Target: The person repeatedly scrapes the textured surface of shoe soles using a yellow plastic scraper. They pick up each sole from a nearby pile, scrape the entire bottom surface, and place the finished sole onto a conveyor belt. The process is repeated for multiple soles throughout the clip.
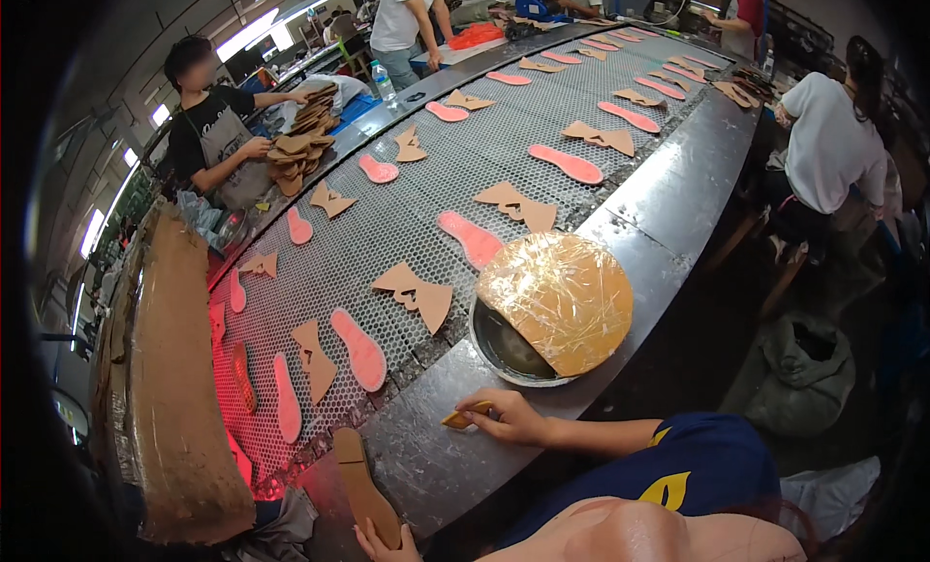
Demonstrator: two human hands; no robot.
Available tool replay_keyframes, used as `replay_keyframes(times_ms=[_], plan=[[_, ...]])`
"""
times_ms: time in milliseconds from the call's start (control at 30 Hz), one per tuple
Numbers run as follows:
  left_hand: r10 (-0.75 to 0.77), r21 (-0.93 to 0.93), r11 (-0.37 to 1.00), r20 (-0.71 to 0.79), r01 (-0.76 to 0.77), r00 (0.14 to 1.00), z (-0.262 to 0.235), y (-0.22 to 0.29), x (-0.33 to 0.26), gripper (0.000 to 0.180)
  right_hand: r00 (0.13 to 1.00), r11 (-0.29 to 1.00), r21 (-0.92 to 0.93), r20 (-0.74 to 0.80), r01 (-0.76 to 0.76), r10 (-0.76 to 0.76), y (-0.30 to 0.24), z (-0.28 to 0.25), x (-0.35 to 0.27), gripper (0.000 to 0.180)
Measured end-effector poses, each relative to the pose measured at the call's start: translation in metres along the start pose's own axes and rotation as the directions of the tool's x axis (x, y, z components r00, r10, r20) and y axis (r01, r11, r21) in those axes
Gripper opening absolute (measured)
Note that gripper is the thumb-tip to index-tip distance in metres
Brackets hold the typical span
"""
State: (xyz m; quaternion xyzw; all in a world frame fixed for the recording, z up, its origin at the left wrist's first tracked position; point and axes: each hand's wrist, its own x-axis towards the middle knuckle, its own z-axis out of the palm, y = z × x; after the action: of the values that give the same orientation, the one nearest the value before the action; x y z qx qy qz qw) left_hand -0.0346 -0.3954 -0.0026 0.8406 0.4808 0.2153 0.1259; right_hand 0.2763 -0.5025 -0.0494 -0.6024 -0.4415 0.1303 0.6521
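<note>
My left hand (387, 546), at the lower edge, grips the wide end of a brown shoe sole (363, 484). The sole's other end points toward the mesh conveyor, over the metal edge. Pinched between the fingers of my right hand (509, 417) is a small flat yellow piece (467, 414), low over the metal ledge; I cannot tell its exact kind. Just beyond that hand stands a round metal bowl (477, 344), partly covered by a tan board wrapped in shiny clear film (567, 296). Dark content shows in the uncovered part.
The mesh conveyor (378, 228) carries pink insoles (358, 349) and brown cut-out shoe pieces (415, 296) in rows. A red-lit opening with a cardboard-covered hood (184, 368) lies left. A co-worker (218, 126) handles stacked brown pieces opposite; another person (828, 140) is at right, near a sack (799, 373).
</note>
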Motion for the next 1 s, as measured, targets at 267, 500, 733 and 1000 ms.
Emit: replay_keyframes(times_ms=[267, 500, 733, 1000], plan=[[-0.02, -0.216, 0.973, -0.41, -0.077, 0.912, -0.005, -0.013, 0.002, 0.047, 0.998, 0.994, -0.094, 0.044, 0.049, -0.045, 0.0, 0.006, 0.004, 0.023], [-0.181, -0.466, 0.88, -0.514, -0.096, 0.838, 0.04, -0.016, 0.074, 0.019, 0.991, 0.977, -0.196, -0.084, 0.083, -0.101, -0.002, 0.005, 0.001, 0.016], [-0.051, -0.444, 0.812, -0.7, -0.379, 0.712, 0.012, 0.062, 0.096, 0.024, 0.951, 0.933, -0.247, -0.101, 0.262, -0.294, -0.006, -0.003, 0.0, 0.023], [-0.11, -0.637, 0.734, -0.455, -0.236, 0.884, -0.015, 0.086, 0.08, 0.03, 0.941, 0.91, -0.265, -0.021, 0.32, -0.337, -0.01, 0.01, 0.005, 0.025]])
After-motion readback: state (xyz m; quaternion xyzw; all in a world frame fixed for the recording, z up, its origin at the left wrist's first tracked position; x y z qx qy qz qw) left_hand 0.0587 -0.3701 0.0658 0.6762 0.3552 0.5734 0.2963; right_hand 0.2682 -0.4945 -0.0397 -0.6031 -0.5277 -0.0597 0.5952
